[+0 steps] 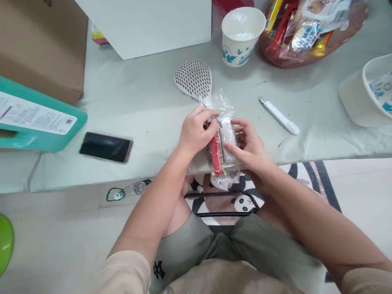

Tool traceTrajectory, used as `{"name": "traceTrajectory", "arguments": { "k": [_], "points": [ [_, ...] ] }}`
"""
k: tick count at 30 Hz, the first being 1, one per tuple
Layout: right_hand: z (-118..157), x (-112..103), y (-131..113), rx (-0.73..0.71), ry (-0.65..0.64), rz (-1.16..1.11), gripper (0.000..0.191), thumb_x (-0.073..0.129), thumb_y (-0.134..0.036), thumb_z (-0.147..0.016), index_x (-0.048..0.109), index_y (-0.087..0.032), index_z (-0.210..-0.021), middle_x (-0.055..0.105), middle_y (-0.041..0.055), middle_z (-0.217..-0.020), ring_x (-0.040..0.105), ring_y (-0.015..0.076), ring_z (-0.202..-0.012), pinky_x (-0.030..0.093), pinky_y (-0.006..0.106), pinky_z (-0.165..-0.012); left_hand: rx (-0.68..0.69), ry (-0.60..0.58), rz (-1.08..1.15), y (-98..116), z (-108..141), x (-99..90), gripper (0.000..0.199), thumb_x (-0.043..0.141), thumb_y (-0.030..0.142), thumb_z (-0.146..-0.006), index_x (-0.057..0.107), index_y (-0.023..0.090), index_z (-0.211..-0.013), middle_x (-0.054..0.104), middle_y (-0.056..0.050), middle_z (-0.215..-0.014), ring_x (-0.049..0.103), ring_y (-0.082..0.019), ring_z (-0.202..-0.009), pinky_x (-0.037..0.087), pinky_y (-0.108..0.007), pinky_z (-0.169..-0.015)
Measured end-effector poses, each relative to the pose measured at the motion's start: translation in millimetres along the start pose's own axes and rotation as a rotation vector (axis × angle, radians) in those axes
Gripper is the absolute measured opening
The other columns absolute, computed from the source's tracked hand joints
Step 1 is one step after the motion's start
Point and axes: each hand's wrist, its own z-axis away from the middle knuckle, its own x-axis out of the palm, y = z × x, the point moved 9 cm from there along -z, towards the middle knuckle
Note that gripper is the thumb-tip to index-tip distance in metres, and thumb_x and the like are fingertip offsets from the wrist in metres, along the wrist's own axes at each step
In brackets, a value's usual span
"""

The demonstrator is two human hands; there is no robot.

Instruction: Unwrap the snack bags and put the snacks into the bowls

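Observation:
A clear plastic package [228, 136] lies at the table's front edge, its lower end hanging over. Along its left side runs a red wrapped strip [216, 153]. My left hand [197, 130] pinches the upper end of the red strip between thumb and fingers. My right hand [247, 143] grips the package from the right, thumb on top and fingers curled at its side. Just above the package is a white perforated skimmer [194, 79], its handle running down to the package and partly hidden. What lies inside the plastic is hard to make out.
A white cutter [279, 116] lies right of my hands, a phone [106, 147] left. Behind stand a paper cup [241, 36] and a snack bowl [288, 57]. A white tub [355, 98] is far right; a teal jug [70, 126] and cardboard box [45, 49] are left.

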Motion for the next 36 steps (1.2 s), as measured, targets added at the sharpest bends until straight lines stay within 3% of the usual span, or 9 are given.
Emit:
{"name": "traceTrajectory", "arguments": {
  "k": [4,17,26,32,36],
  "points": [
    [0,-1,2,0.023,0.006,-0.033,0.064,0.079,-0.054,-0.082,0.049,-0.031,-0.134,0.061,0.0044,-0.110,0.059,0.0155,-0.072,0.050,0.032,-0.060,0.062,0.060,0.033,6,-2,-6.1,0.014,0.061,0.018,-0.092,0.068,0.020,-0.081,0.062,0.000,-0.074,0.057,-0.014,-0.066,0.049,-0.029,-0.066],
    [-1,-8,5,0.061,0.084,-0.118,0.062,0.080,-0.055,-0.081,0.051,-0.029,-0.130,0.059,0.0032,-0.108,0.058,0.0135,-0.074,0.050,0.028,-0.059,0.223,0.161,-0.075,12,2,-17.3,0.027,0.055,0.040,-0.105,0.071,0.022,-0.093,0.073,-0.005,-0.092,0.068,-0.016,-0.082,0.053,-0.031,-0.077],
    [-2,-19,6,0.058,0.162,-0.189,0.067,0.079,-0.062,-0.082,0.046,-0.032,-0.132,0.057,0.0041,-0.114,0.062,0.0151,-0.079,0.057,0.031,-0.064,0.133,0.149,-0.002,8,3,-23.7,0.040,0.049,0.057,-0.104,0.068,0.025,-0.089,0.073,-0.006,-0.092,0.068,-0.018,-0.087,0.055,-0.034,-0.080],
    [-5,-19,7,0.055,0.126,-0.187,0.069,0.068,-0.071,-0.090,0.040,-0.033,-0.141,0.064,0.0065,-0.114,0.070,0.0222,-0.093,0.064,0.039,-0.078,-0.076,0.091,0.339,-7,6,-2.5,0.036,0.048,0.057,-0.105,0.061,0.025,-0.097,0.072,-0.006,-0.099,0.072,-0.016,-0.094,0.062,-0.034,-0.086],
    [-5,-16,9,0.060,0.136,-0.264,0.077,0.072,-0.068,-0.087,0.033,-0.034,-0.144,0.068,0.0073,-0.116,0.074,0.0272,-0.103,0.065,0.046,-0.085,-0.132,0.118,0.454,-14,5,4.9,0.029,0.046,0.050,-0.107,0.057,0.025,-0.097,0.073,-0.005,-0.096,0.075,-0.018,-0.096,0.065,-0.036,-0.083]
  ]
}}
